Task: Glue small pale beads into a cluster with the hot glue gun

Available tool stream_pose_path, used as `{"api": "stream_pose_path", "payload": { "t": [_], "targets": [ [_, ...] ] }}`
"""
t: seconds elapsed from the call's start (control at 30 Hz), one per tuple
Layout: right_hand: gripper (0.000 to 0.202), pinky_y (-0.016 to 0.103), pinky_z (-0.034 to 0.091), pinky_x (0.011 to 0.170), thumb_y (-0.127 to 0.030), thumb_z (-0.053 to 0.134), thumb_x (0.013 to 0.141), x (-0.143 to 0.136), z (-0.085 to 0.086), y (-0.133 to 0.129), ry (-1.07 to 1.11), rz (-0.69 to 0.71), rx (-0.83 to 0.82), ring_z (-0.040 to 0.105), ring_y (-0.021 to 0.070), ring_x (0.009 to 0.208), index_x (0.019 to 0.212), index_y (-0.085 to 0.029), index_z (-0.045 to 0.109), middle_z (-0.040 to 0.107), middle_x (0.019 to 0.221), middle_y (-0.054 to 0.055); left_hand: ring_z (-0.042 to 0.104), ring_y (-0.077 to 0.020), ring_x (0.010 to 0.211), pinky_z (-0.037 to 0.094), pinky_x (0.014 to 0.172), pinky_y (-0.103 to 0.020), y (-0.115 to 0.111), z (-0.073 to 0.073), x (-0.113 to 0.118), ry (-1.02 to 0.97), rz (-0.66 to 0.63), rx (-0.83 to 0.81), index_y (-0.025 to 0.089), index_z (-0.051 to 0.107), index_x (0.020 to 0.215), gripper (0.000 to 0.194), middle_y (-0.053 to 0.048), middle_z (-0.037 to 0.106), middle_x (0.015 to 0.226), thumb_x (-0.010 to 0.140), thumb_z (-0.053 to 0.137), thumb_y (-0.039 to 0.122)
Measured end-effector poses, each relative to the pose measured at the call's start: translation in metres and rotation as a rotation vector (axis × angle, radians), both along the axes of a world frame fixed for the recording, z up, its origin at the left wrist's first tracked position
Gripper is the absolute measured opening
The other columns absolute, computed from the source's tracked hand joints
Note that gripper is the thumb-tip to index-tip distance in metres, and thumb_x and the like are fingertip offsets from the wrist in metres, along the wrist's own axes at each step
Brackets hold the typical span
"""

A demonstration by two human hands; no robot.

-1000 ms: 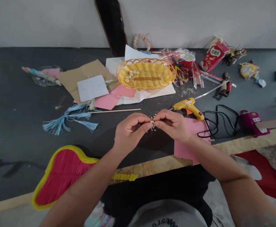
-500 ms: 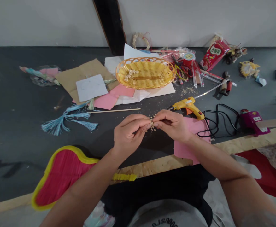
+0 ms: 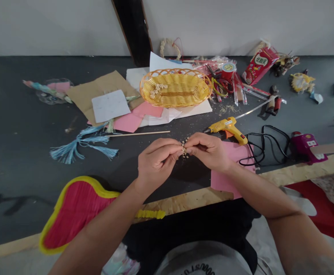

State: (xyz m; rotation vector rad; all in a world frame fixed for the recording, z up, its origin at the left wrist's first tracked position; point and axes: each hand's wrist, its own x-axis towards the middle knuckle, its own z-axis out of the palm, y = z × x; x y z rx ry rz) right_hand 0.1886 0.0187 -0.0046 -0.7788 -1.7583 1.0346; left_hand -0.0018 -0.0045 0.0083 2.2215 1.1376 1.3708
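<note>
My left hand [image 3: 158, 158] and my right hand [image 3: 205, 151] meet over the middle of the dark table, thumbs and fingertips pinched together. Between them is a small pale piece, mostly covered by the fingers; its kind cannot be made out. Small pale crumbs [image 3: 184, 154] show around the fingertips. Beyond the hands stands a yellow woven basket [image 3: 181, 100] with a little heap of pale, knobbly pieces [image 3: 158, 90] in its left part. A yellow glue gun [image 3: 228, 128] lies to the right of my right hand, and pink paper [image 3: 220, 179] is partly under the right forearm.
Left of my hands lie a thin stick [image 3: 144, 133], a blue tassel [image 3: 71, 151] and a red shape with yellow edging [image 3: 72, 214]. At right are a black cord [image 3: 262, 152], a purple box [image 3: 307, 145], pliers [image 3: 272, 101] and a red carton [image 3: 260, 65].
</note>
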Motion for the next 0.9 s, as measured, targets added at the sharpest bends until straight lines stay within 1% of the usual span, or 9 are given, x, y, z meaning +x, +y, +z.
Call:
{"api": "stream_pose_path", "payload": {
  "t": [0.17, 0.23, 0.33, 0.43, 0.5, 0.57, 0.67, 0.83, 0.9],
  "targets": [
    [0.006, 0.024, 0.052, 0.067, -0.02, 0.068, 0.092, 0.0, -0.001, 0.0, 0.009, 0.009, 0.009, 0.065, 0.0106, 0.073, 0.087, -0.018, 0.071, 0.07, 0.08, 0.002, 0.072, -0.0143, 0.081, 0.058, 0.076, -0.025, -0.001, 0.0, 0.0, -0.013, -0.008, 0.003, 0.018, 0.075, 0.085, 0.011, -0.005, 0.078, 0.086, 0.085, 0.071, 0.007],
    [0.007, 0.024, 0.052, 0.067, -0.022, 0.067, 0.092, 0.0, -0.001, 0.0, 0.004, 0.011, 0.007, 0.065, 0.0109, 0.073, 0.087, -0.018, 0.071, 0.07, 0.08, 0.002, 0.072, -0.0148, 0.081, 0.057, 0.076, -0.025, -0.001, 0.0, 0.0, -0.032, -0.011, -0.04, 0.019, 0.075, 0.084, 0.01, -0.005, 0.078, 0.086, 0.085, 0.071, 0.009],
    [0.009, 0.024, 0.051, 0.065, -0.024, 0.068, 0.092, -0.001, -0.001, 0.0, 0.001, 0.006, -0.03, 0.064, 0.0105, 0.071, 0.087, -0.018, 0.071, 0.069, 0.078, 0.001, 0.071, -0.0154, 0.08, 0.056, 0.075, -0.026, -0.001, -0.003, 0.001, -0.149, -0.006, -0.249, 0.02, 0.075, 0.082, 0.006, -0.004, 0.077, 0.085, 0.086, 0.071, 0.018],
    [0.009, 0.023, 0.051, 0.062, -0.028, 0.068, 0.092, 0.0, -0.001, 0.001, -0.001, -0.017, -0.053, 0.064, 0.0102, 0.069, 0.092, -0.019, 0.072, 0.071, 0.082, 0.002, 0.066, -0.0154, 0.073, 0.053, 0.066, -0.027, -0.001, -0.008, 0.002, -0.407, -0.02, -0.547, 0.019, 0.075, 0.078, 0.013, -0.005, 0.074, 0.082, 0.084, 0.075, 0.031],
    [0.011, 0.024, 0.054, 0.066, -0.028, 0.069, 0.092, 0.0, -0.002, 0.001, 0.0, -0.044, 0.014, 0.067, 0.0119, 0.076, 0.099, -0.02, 0.072, 0.073, 0.088, 0.004, 0.061, -0.0144, 0.068, 0.049, 0.061, -0.026, 0.0, -0.011, 0.003, -0.576, -0.035, -0.711, 0.018, 0.075, 0.076, 0.02, -0.004, 0.071, 0.076, 0.079, 0.08, 0.038],
    [0.012, 0.027, 0.056, 0.072, -0.025, 0.069, 0.092, -0.001, -0.003, 0.001, 0.01, -0.056, 0.135, 0.069, 0.0136, 0.083, 0.102, -0.021, 0.072, 0.074, 0.091, 0.005, 0.055, -0.013, 0.064, 0.045, 0.058, -0.026, 0.001, -0.012, 0.004, -0.681, -0.047, -0.825, 0.017, 0.075, 0.073, 0.025, -0.003, 0.067, 0.069, 0.073, 0.084, 0.041],
    [0.009, 0.027, 0.057, 0.075, -0.019, 0.068, 0.092, -0.002, -0.002, 0.001, 0.032, -0.04, 0.25, 0.07, 0.0137, 0.083, 0.099, -0.022, 0.072, 0.075, 0.088, 0.004, 0.05, -0.0119, 0.061, 0.04, 0.055, -0.026, 0.002, -0.011, 0.004, -0.728, -0.086, -0.925, 0.017, 0.075, 0.068, 0.028, -0.001, 0.063, 0.064, 0.068, 0.087, 0.043],
    [0.003, 0.026, 0.056, 0.071, -0.019, 0.068, 0.092, -0.002, 0.0, 0.0, 0.045, -0.021, 0.154, 0.069, 0.0125, 0.079, 0.091, -0.02, 0.071, 0.074, 0.084, 0.003, 0.05, -0.0122, 0.061, 0.04, 0.059, -0.028, 0.004, -0.009, 0.003, -0.731, -0.145, -0.967, 0.018, 0.073, 0.065, 0.032, -0.001, 0.062, 0.062, 0.072, 0.084, 0.048],
    [0.004, 0.026, 0.056, 0.071, -0.021, 0.068, 0.092, -0.001, 0.001, 0.001, 0.03, -0.025, 0.141, 0.069, 0.0127, 0.079, 0.091, -0.02, 0.071, 0.074, 0.084, 0.003, 0.05, -0.0118, 0.06, 0.041, 0.058, -0.027, 0.004, -0.008, 0.003, -0.738, -0.15, -0.986, 0.018, 0.075, 0.067, 0.033, -0.002, 0.062, 0.062, 0.071, 0.084, 0.049]
  ]
}}
